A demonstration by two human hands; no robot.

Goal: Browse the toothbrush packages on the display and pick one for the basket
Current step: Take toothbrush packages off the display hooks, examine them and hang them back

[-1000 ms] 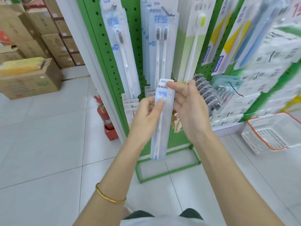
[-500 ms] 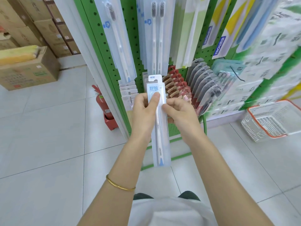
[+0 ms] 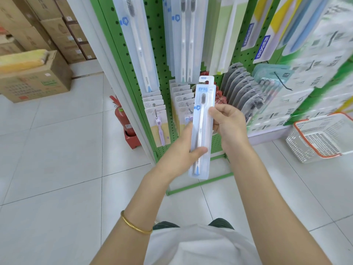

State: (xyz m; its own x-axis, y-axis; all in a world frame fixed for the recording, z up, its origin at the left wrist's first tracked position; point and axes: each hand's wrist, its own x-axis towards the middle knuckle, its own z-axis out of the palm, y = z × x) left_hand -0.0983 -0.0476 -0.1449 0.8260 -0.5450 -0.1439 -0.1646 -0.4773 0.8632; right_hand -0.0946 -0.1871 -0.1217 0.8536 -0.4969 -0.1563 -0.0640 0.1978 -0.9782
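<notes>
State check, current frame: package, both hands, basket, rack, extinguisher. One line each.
toothbrush package: off the rack, upright, held in both hands.
left hand: grips the package's lower half.
right hand: pinches its upper right edge.
basket: on the floor at right, package not in it.
display rack: standing, packages hanging on it.
fire extinguisher: upright in its red stand.

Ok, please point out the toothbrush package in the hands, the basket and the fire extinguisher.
toothbrush package (image 3: 202, 119): head view, clear front over the brush neck.
basket (image 3: 301, 150): head view, white mesh side wall.
fire extinguisher (image 3: 123, 120): head view, red body.
</notes>
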